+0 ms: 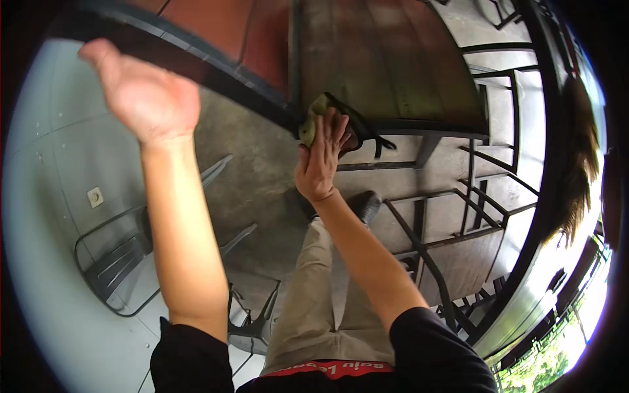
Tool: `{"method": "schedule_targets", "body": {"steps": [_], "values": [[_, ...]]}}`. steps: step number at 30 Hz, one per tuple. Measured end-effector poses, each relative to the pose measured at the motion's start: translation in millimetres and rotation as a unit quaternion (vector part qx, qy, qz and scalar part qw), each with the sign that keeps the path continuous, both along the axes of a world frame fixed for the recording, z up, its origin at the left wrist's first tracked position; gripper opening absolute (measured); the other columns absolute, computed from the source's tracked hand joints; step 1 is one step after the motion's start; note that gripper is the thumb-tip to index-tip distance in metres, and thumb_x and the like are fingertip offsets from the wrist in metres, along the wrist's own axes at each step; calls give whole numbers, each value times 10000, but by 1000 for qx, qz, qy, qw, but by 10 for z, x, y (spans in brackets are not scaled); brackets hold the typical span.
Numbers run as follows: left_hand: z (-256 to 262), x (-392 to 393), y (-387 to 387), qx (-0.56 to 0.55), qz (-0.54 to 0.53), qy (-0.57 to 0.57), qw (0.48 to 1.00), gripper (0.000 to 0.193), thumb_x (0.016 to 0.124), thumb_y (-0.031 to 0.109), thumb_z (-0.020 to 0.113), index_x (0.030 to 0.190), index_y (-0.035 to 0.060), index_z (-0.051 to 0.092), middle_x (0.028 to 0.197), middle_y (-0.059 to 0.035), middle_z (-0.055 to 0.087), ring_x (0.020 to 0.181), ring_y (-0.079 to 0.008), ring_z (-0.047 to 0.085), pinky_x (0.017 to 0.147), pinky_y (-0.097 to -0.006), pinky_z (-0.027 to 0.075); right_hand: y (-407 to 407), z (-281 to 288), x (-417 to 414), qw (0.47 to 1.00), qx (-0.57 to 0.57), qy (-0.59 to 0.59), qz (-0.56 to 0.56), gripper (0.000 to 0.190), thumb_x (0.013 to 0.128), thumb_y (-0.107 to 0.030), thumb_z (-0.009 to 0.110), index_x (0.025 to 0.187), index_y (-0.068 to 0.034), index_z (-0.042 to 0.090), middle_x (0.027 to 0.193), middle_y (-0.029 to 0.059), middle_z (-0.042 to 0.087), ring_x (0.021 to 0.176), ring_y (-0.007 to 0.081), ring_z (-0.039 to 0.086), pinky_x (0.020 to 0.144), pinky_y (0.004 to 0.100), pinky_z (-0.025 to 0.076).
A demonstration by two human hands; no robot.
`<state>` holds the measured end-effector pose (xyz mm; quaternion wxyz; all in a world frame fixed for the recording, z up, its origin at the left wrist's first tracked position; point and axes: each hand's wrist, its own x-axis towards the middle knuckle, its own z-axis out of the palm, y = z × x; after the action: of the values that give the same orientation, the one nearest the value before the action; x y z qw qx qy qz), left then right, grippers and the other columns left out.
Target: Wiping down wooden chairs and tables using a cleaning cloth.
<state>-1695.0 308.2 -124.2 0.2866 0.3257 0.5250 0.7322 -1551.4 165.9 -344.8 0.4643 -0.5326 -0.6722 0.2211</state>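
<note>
My right hand [322, 157] presses a yellowish-green cloth [318, 110] with black edging against the near corner of a table with a dark wooden-plank top [383, 64]. Its fingers stretch flat across the cloth, and a black strip [385, 143] dangles past the table's edge. On the left my left hand [147, 96] is raised by the dark frame [236, 86] of a reddish panelled surface [211, 24]. Blur and the angle hide most of its fingers, so whether it touches the frame is unclear. No object shows in it.
A grey metal chair [118, 265] stands by the pale wall [49, 172], below a wall socket [95, 197]. Another metal chair [250, 329] is near my legs. Dark-framed furniture [457, 240] crowds the right side over the concrete floor [250, 186].
</note>
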Motion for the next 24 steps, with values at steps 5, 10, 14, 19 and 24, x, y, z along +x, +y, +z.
{"method": "schedule_targets", "body": {"steps": [5, 10, 14, 19, 24], "values": [[-16, -98, 17, 72, -171, -111, 976, 675, 1044, 595, 390, 1401, 32, 495, 1368, -110, 555, 1246, -271, 521, 1098, -414, 393, 319, 283, -358, 992, 115, 49, 6, 547, 970, -136, 554, 1472, 61, 462, 1560, 341, 364, 1457, 551, 321, 1165, 655, 226], [-159, -746, 21, 101, -528, -356, 764, 656, 1092, 510, 301, 1524, 24, 387, 1555, -105, 444, 1411, -289, 420, 1212, -420, 287, 1224, 1311, -790, 937, 328, -123, -8, 500, 862, -226, 583, 1344, -103, 634, 1486, 144, 544, 1376, 340, 502, 1078, 525, 401], [-392, -965, 2, 210, -552, -378, 713, 769, 1051, 616, 280, 1551, 39, 367, 1583, -117, 413, 1454, -307, 375, 1221, -411, 269, 1969, 1918, -1098, 838, 484, -199, -154, 606, 998, -236, 510, 1536, 13, 388, 1610, 259, 329, 1458, 421, 368, 1142, 473, 386], [-348, -698, 87, 57, -236, -226, 943, 791, 989, 639, 505, 1461, 6, 453, 1460, -117, 506, 1342, -248, 475, 1153, -388, 347, 1631, 1569, -881, 942, 331, -58, 21, 588, 908, -208, 559, 1462, -38, 462, 1559, 193, 379, 1397, 403, 410, 1135, 493, 370], [-504, -32, -20, 33, -252, -111, 961, 786, 873, 551, 694, 1407, 0, 524, 1373, -115, 594, 1283, -237, 542, 1115, -388, 396, 872, 737, -81, 962, 216, -118, 121, 558, 838, -95, 599, 1396, -95, 589, 1515, 170, 482, 1405, 456, 427, 1105, 510, 421]]}}
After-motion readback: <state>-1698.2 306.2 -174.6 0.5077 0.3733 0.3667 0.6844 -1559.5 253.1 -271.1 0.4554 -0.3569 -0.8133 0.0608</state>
